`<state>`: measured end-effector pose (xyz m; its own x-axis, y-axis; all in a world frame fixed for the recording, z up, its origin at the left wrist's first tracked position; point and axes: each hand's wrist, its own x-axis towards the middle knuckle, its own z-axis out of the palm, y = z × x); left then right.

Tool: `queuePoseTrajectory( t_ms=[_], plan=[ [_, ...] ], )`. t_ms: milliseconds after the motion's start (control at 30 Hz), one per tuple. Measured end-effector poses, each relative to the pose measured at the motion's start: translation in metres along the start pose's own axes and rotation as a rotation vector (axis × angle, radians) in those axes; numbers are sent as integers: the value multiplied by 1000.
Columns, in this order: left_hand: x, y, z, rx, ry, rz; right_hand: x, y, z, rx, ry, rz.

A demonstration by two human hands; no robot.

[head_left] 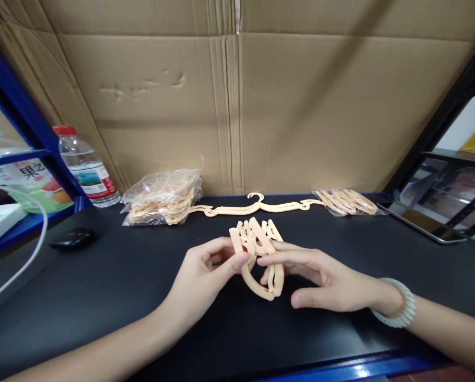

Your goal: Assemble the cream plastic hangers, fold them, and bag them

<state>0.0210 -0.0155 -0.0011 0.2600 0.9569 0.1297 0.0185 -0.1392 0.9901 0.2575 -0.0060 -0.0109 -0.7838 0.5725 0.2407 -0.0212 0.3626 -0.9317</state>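
A cream plastic folding clothes hanger [257, 241], folded into a compact bundle, is held just above the black tabletop. My left hand [207, 273] pinches its left side, thumb in front and the other fingers behind. On the right, my right hand [320, 276] has its index finger across the front of the hanger and other fingers behind it; its thumb stands apart. Behind my hands, an unfolded hanger [257, 207] of the same colour lies spread out with its hook pointing to the back.
Clear bags of folded hangers lie at the back left [161, 199] and back right [344, 201]. A red-capped water bottle [88, 170] and black mouse [73, 239] are at left. A tablet-like device [422, 222] lies right. A cardboard wall [161, 85] closes off the back.
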Motion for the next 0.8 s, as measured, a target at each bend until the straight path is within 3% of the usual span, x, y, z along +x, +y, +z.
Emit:
queuePoseTrajectory(
  t_ms=[133, 333, 633, 800],
  plan=[
    [1, 1, 0, 34, 45, 29, 0, -3, 0, -7, 12, -25],
    [2, -1, 0, 73, 9, 22, 0, -2, 2, -37, -17, -14],
    [0, -3, 5, 70, 31, 25, -3, -12, -1, -368, -50, -66],
    [-2, -2, 7, 77, 33, 75, -3, -10, 2, -368, -35, -101]
  ],
)
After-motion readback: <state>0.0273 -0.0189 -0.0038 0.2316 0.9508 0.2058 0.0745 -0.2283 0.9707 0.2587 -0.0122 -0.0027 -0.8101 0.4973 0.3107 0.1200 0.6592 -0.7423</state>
